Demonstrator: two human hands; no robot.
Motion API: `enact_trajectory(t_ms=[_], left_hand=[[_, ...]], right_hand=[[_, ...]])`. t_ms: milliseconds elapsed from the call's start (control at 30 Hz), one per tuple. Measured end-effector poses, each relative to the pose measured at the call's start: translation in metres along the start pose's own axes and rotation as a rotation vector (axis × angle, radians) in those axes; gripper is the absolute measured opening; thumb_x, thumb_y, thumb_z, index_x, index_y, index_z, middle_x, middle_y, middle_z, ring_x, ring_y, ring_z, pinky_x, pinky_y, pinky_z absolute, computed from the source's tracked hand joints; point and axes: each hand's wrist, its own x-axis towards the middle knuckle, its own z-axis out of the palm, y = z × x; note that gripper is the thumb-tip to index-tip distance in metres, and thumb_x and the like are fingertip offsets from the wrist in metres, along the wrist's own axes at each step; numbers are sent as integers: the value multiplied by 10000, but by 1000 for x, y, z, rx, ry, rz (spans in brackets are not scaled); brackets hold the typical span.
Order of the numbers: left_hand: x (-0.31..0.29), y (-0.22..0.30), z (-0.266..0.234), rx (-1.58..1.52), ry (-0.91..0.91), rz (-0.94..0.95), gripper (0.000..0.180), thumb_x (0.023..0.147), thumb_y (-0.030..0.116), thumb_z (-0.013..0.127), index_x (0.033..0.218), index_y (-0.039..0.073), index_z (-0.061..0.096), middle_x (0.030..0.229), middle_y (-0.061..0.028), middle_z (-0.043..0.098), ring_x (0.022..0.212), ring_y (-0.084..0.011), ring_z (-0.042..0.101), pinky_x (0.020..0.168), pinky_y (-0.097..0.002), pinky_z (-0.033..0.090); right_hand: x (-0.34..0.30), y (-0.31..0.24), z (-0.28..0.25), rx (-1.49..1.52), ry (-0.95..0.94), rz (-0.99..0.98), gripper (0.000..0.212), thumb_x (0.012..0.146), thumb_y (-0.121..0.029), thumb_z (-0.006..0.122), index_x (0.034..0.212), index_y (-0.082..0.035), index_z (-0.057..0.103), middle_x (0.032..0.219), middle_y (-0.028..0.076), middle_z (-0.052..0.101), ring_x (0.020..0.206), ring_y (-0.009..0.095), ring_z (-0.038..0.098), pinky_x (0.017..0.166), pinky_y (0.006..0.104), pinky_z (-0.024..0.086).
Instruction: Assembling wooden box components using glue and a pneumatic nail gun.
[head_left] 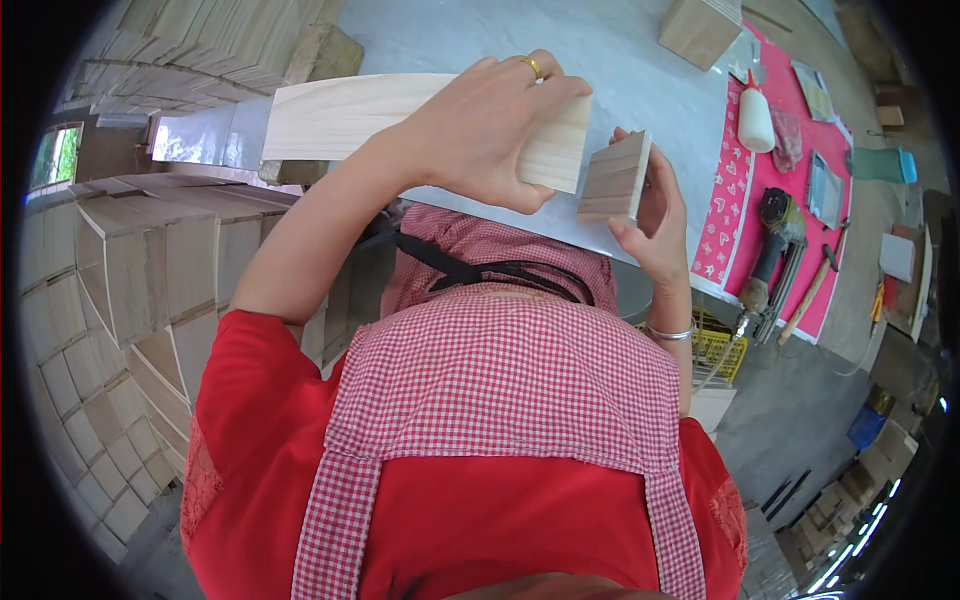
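Apparently mid-handling, the left hand grips a long board, the right hand a small panel; steadiness seems called for next

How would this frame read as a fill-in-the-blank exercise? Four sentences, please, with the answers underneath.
1. The short piece in the right hand and the long pale board in the left hand are both made of ____.
2. A silver-coloured bracelet circles the person's ____ wrist.
3. The tip of the white bottle is coloured ____.
4. Over a red top, the person wears a checked ____.

Missing words: wood; right; red; apron.
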Motion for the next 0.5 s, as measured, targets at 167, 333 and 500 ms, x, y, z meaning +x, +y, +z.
enact_trajectory(t_ms=[167, 333, 500], left_hand=[[2, 6, 0, -18, -60, -57, 814, 573, 342, 799, 1285, 75, 507, 1159, -154, 525, 971, -355, 548, 871, -430, 442], [5, 11, -1, -22, -72, -102, 802, 558, 377, 809, 1246, 75, 530, 1145, -150, 547, 976, -344, 570, 861, -432, 447], [11, 15, 0, -22, -68, -101, 829, 538, 352, 814, 1262, 76, 519, 1163, -136, 537, 1017, -342, 555, 883, -424, 440]], right_hand=[[11, 2, 24, -207, -3, -75, 869, 672, -113, 751, 1442, 4, 366, 1411, 184, 482, 1324, 288, 470, 1118, 439, 387], [22, 10, 32, -194, -14, -60, 827, 658, -80, 750, 1411, -23, 414, 1361, 155, 517, 1287, 280, 506, 1092, 443, 437], [24, 7, 30, -176, -57, -24, 862, 647, -26, 718, 1436, 19, 372, 1422, 163, 448, 1354, 281, 425, 1127, 457, 386]])
